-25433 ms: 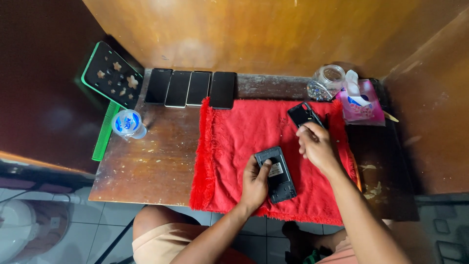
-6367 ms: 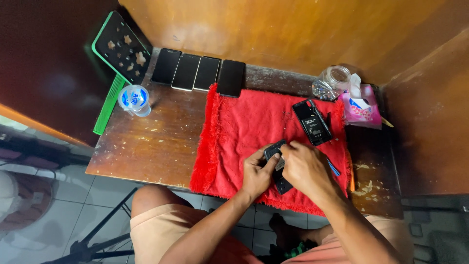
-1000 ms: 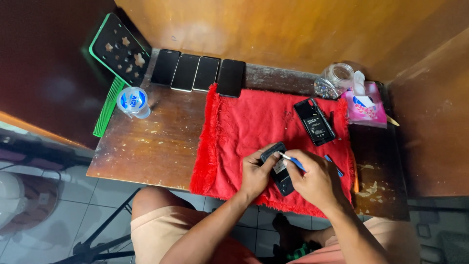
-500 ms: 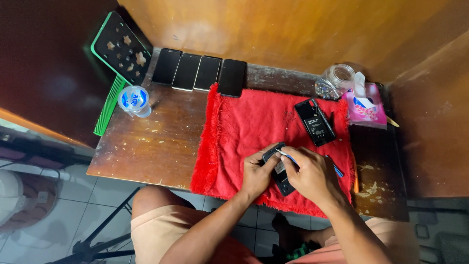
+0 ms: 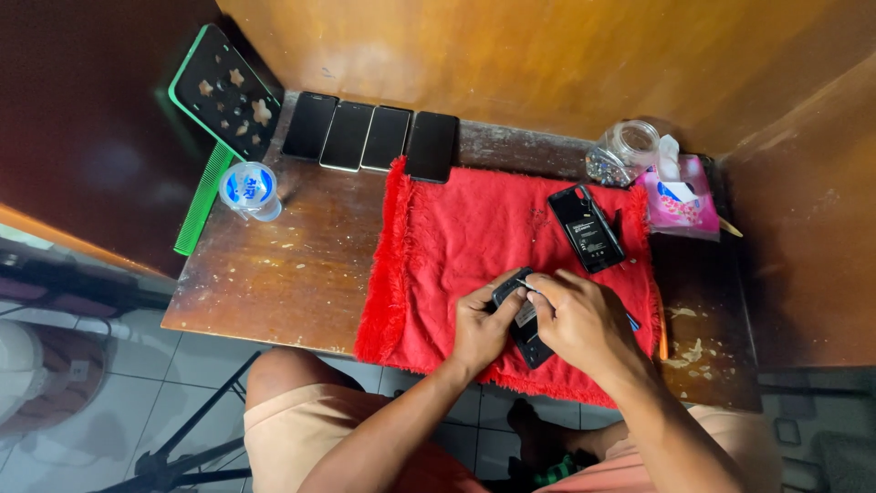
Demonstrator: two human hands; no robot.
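1. Opened phone (image 5: 522, 315) is the 1 thing both hands work on in the head view; it lies at the near edge of the red fringed towel (image 5: 456, 237), on the wooden tabletop (image 5: 292, 265).
2. Left hand (image 5: 481, 324) curls around the phone's left side and grips it; the thumb rests on its top face.
3. Right hand (image 5: 584, 319) covers the phone's right half, fingers closed and pinched over its upper end. Whether they hold a small tool there cannot be told.
4. Risk, as a judgement: the phone sits close to the towel's front fringe and the tabletop edge, so a slip of the left grip could send it off toward the person's lap. Pressure from the pinched fingers could also bend or scratch the exposed inner parts.
5. Look of the phone: a dark, slim slab with its back off, showing a pale label patch in the middle; most of it is hidden by the hands.
6. Around it: a black back cover (image 5: 587, 228) lies apart on the towel, 4 dark phones (image 5: 370, 137) line the far edge, a capped water cup (image 5: 248, 189) stands to the left, and a glass jar (image 5: 620, 155) and pink tissue pack (image 5: 680, 196) sit at the far right.
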